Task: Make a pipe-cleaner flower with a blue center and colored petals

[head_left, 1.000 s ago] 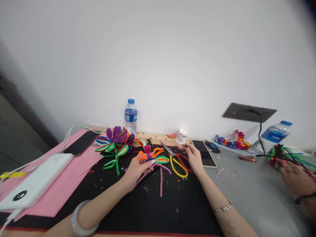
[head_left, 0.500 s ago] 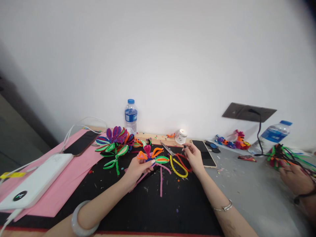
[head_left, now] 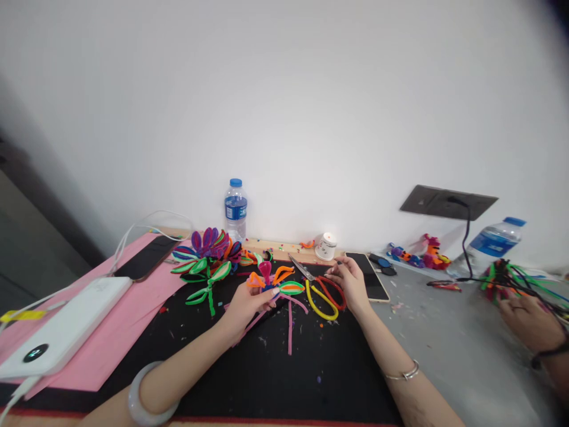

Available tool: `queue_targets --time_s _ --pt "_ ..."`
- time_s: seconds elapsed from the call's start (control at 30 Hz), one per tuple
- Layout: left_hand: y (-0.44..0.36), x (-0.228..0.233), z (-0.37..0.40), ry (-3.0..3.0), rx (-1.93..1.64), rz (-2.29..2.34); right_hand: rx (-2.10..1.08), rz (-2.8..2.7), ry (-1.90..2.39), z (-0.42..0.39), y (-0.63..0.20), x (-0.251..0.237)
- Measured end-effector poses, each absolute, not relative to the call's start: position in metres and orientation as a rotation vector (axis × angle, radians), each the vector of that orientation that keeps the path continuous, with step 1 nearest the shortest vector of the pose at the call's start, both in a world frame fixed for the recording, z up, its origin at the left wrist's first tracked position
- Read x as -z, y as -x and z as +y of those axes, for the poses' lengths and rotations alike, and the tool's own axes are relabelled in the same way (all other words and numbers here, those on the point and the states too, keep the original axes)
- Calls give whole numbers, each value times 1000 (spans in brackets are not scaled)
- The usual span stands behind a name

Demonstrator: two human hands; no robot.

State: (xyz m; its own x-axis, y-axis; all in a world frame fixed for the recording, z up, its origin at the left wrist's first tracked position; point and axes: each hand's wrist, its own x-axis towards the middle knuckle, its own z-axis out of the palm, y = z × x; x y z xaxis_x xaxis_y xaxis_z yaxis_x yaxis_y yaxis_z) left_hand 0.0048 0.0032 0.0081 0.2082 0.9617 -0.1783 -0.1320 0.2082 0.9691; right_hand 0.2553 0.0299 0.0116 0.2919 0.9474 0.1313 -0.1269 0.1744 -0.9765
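My left hand (head_left: 246, 305) pinches a pipe cleaner flower (head_left: 265, 273) with orange, magenta and green-edged petals and a blue-purple middle. Pink pipe cleaner strands (head_left: 290, 332) hang below it over the black mat. My right hand (head_left: 349, 281) hovers just right of the scissors, its fingers bent and a little apart, with nothing visible in them. The scissors (head_left: 320, 296), with one yellow and one red handle, lie partly spread on the mat. To the left of my left hand rests a pipe cleaner bouquet (head_left: 207, 255) with purple, blue and green petals.
Behind stand a water bottle (head_left: 236, 210) and a white paper cup (head_left: 326, 247). A tablet (head_left: 371, 277) lies by my right hand; a phone (head_left: 146, 258) and power bank (head_left: 66, 326) lie left on pink paper (head_left: 120, 320). Another person's hand (head_left: 528, 320) holds pipe cleaners at right.
My right hand's fingers have shifted and spread slightly beside the scissors. My left hand and the flower have stayed in place. The other person's hand has moved slightly left.
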Motion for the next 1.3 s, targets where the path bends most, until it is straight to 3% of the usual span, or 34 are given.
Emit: queue_targets --time_s 0.73,1.07,1.3 --pt "-7 -16 1 -1015 -986 1066 -1059 -1123 1048 28 -252 -11" --pt "-5 -9 2 -999 -984 1016 -467 -1464 1324 18 -246 -15" --pt "-7 -8 1 -970 -985 965 -721 -1809 1275 -2 -220 -25"
